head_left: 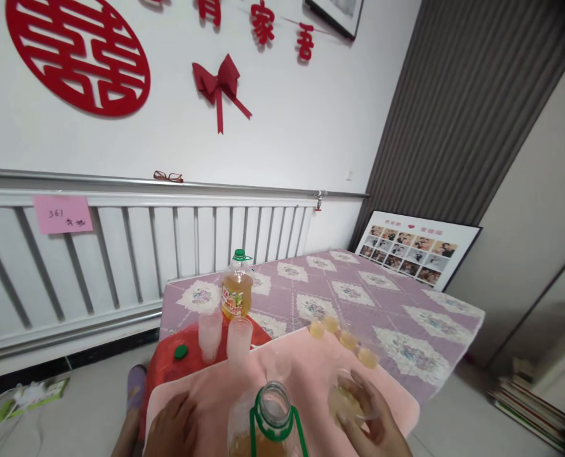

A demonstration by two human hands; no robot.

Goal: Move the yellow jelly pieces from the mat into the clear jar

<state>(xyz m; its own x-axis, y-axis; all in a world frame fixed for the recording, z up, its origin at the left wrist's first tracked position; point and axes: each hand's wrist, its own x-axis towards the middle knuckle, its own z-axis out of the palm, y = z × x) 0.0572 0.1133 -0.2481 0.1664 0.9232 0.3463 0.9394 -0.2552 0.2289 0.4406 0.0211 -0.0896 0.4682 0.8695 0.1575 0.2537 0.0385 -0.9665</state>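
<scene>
My right hand (375,419) grips a clear plastic cup (332,397) with pale yellow liquid in it, over the right part of a pink mat (306,362). My left hand (175,422) lies on the mat's left side, fingers stretched out, holding nothing. Between my hands stands an uncapped bottle (275,406) with a green handle and amber drink; its lower part is out of frame. A clear cup (279,365) sits just beyond its mouth. Several filled cups (346,339) line the mat's far right edge.
Two stacks of plastic cups (210,333) and a green cap (181,351) are on a red cover (166,365) at left. Behind them stands a capped juice bottle (237,295). A purple floral tablecloth (332,289) reaches toward the radiator (144,247). A photo board (447,260) leans at right.
</scene>
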